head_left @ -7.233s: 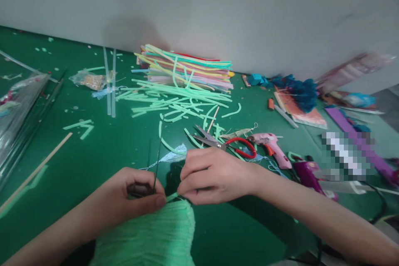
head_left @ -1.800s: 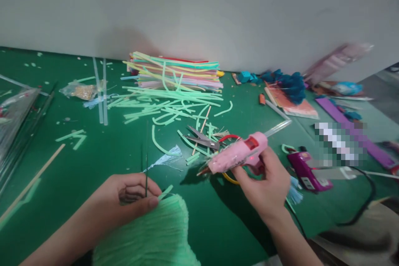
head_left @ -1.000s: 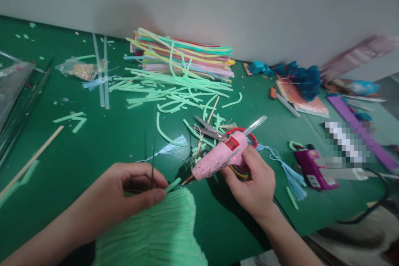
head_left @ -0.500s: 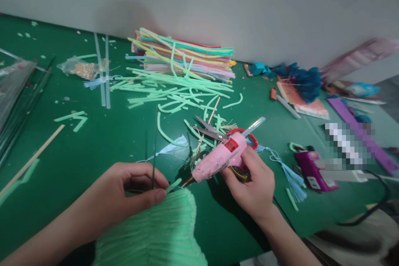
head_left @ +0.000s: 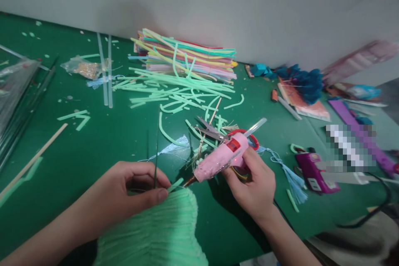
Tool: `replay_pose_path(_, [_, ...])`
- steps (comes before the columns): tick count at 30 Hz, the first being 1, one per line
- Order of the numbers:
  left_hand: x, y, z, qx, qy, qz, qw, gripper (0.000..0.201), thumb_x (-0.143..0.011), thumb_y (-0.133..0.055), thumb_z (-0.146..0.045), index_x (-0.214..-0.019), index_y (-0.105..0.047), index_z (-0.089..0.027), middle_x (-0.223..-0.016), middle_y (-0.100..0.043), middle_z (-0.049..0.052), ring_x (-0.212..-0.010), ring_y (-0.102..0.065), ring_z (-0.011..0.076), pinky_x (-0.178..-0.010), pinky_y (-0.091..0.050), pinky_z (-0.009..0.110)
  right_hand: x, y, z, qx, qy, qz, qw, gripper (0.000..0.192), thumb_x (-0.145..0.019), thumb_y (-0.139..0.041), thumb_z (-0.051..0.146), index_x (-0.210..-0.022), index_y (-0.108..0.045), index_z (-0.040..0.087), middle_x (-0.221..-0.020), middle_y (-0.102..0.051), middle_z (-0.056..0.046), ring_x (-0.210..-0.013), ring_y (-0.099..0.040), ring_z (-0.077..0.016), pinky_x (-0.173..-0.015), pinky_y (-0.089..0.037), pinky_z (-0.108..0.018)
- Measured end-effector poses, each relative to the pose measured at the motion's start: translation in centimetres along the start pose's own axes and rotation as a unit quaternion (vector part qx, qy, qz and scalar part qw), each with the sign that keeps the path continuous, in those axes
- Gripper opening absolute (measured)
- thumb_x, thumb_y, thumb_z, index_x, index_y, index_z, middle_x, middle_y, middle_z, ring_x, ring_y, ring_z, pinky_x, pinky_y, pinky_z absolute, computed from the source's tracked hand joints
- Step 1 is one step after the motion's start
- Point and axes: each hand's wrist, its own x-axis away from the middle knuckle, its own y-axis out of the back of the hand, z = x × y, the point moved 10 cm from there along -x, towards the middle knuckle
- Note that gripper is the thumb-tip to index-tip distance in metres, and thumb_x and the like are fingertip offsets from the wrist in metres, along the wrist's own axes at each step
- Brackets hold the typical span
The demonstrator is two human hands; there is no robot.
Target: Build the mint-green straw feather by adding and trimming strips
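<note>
My right hand (head_left: 254, 185) is wrapped round the handle of a pink hot glue gun (head_left: 218, 158), a clear glue stick (head_left: 256, 126) poking out of its back. The gun's nozzle (head_left: 190, 181) points left, close to the tip of a short green pipe cleaner (head_left: 175, 185). My left hand (head_left: 137, 189) pinches that pipe cleaner between thumb and fingers at the top edge of a ribbed light-green piece (head_left: 152, 228), which looks made of pipe cleaners laid side by side. A thin dark wire (head_left: 156, 149) stands up by my left fingers.
Red-handled scissors (head_left: 215, 131) lie open behind the glue gun. Cut green pipe cleaners (head_left: 174, 85) and a bundle of coloured ones (head_left: 190, 56) lie by the wall. Blue tassels (head_left: 291, 178), a purple device (head_left: 314, 170) and a wooden stick (head_left: 34, 160) are scattered around.
The whole view has shifted slightly, so everything sits a little further right. Both hands keep their holds, and the nozzle stays beside the pipe cleaner's tip.
</note>
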Motion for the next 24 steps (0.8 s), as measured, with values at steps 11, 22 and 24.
replay_pose_path(11, [-0.12, -0.22, 0.12, 0.008, 0.002, 0.011, 1.000, 0.026, -0.074, -0.070, -0.048, -0.084, -0.071, -0.023, -0.069, -0.070, -0.005, -0.068, -0.063, 0.0135, -0.065, -0.044, 0.022, -0.11, 0.15, -0.07, 0.003, -0.010, -0.007, 1.000, 0.010, -0.078, -0.063, 0.025, -0.078, -0.054, 0.020, -0.070, -0.055, 0.000, -0.053, -0.046, -0.0131, -0.047, -0.038, -0.025])
replay_pose_path(22, [-0.11, -0.08, -0.14, 0.002, -0.006, 0.002, 1.000, 0.025, -0.073, -0.070, -0.048, -0.082, -0.071, -0.024, -0.068, -0.070, -0.006, -0.066, -0.062, 0.0125, -0.064, -0.044, 0.022, -0.04, 0.28, -0.34, -0.002, -0.009, -0.011, 1.000, 0.013, -0.078, -0.065, 0.025, -0.081, -0.053, 0.020, -0.073, -0.055, 0.000, -0.059, -0.050, -0.0146, -0.051, -0.040, -0.026])
replay_pose_path(24, [-0.09, -0.13, -0.21, 0.001, -0.007, 0.005, 1.000, 0.026, -0.074, -0.069, -0.048, -0.082, -0.071, -0.023, -0.068, -0.070, -0.005, -0.067, -0.063, 0.0130, -0.064, -0.044, 0.022, -0.03, 0.30, -0.34, -0.002, -0.008, -0.013, 1.000, 0.013, -0.078, -0.065, 0.024, -0.080, -0.052, 0.021, -0.073, -0.056, -0.001, -0.061, -0.052, -0.0156, -0.051, -0.040, -0.026])
